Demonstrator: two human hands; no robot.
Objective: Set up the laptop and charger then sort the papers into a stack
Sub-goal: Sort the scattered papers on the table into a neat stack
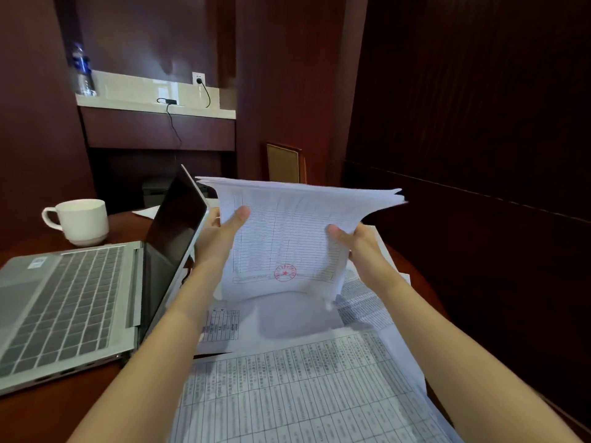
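Observation:
Both hands hold a stack of printed papers [287,231] upright above the table, its lower edge near the sheets below. My left hand [220,231] grips the stack's left edge with the thumb on the front page. My right hand [355,241] grips the right edge the same way. The front page bears a table and a red round stamp. More printed sheets [303,388] lie spread flat on the table beneath and toward me. An open silver laptop [80,298] with a dark screen sits at the left. A black charger brick [169,101] with its cable rests on the far counter, plugged into a wall socket [198,79].
A white mug [81,220] stands behind the laptop on the dark wooden table [48,417]. A water bottle [82,71] stands on the pale counter at the back. A chair back [284,163] rises beyond the table. Dark panelled walls close in on the right.

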